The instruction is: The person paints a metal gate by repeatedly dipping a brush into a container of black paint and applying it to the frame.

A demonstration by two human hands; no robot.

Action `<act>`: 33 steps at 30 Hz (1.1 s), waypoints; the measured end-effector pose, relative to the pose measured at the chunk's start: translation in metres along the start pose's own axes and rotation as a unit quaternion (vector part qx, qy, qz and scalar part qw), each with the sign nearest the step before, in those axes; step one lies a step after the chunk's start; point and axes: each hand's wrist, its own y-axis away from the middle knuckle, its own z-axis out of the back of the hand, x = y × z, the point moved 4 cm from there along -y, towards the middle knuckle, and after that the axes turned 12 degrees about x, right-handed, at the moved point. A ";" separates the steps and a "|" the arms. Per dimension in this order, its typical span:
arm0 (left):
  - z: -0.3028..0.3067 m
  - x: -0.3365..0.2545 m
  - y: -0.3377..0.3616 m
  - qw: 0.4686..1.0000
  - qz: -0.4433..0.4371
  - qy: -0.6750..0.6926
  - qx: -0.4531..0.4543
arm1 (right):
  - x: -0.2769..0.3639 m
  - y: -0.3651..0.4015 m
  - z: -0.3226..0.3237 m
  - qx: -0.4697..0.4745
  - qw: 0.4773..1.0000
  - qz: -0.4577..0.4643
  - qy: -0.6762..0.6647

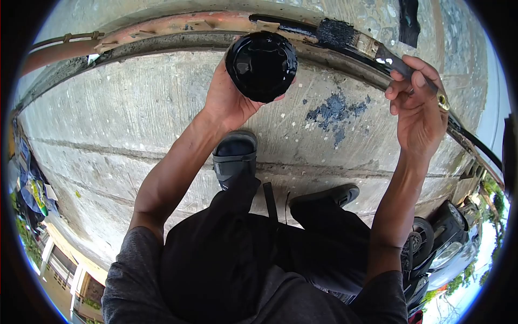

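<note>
My left hand (224,100) is wrapped round a round container of glossy black paint (261,65), its open top facing me. In my right hand (423,110), the fingers grip the handle of a flat paintbrush (396,63). The brush's black, paint-soaked bristles point left and overlap a long metal bar (178,24) in this view. Reddish-orange with short tabs on its left stretch, the bar is wet black near the bristles. The container is just below the bar, left of the brush.
Dark paint splatters (337,113) mark the concrete ground (135,102). My sandalled foot (235,154) is below the container, the other foot (345,194) to its right. A motorcycle (423,237) and a car (453,254) stand at lower right; cloths and bags (35,189) lie at left.
</note>
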 end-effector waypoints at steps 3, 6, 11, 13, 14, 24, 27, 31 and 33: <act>0.007 -0.009 0.013 1.000 -0.012 0.006 0.009 | -0.009 -0.037 0.003 0.022 0.979 -0.004 0.201; 0.015 -0.016 0.027 0.998 -0.032 0.025 -0.038 | -0.035 -0.060 -0.017 0.086 0.952 0.017 0.292; 0.025 -0.022 0.034 0.998 -0.039 0.036 -0.046 | -0.067 -0.065 -0.028 0.113 0.911 -0.004 0.396; 0.025 -0.026 0.036 0.997 -0.041 0.027 -0.057 | -0.061 -0.060 -0.019 0.097 0.912 0.017 0.399; 0.025 -0.027 0.035 0.997 -0.040 0.022 -0.061 | -0.056 -0.058 -0.017 0.090 0.912 0.025 0.399; 0.033 -0.035 0.037 0.997 -0.028 0.051 -0.051 | -0.035 -0.076 -0.013 0.120 0.877 -0.066 0.462; 0.040 -0.037 0.040 0.998 -0.028 0.016 -0.054 | -0.021 -0.097 -0.013 0.061 0.927 -0.018 0.370; 0.032 -0.040 0.037 0.998 -0.038 0.028 -0.044 | -0.043 -0.134 -0.043 0.004 0.959 -0.183 0.217; 0.031 -0.041 0.039 0.998 -0.040 0.029 -0.035 | -0.062 -0.136 -0.021 0.000 0.955 -0.218 0.202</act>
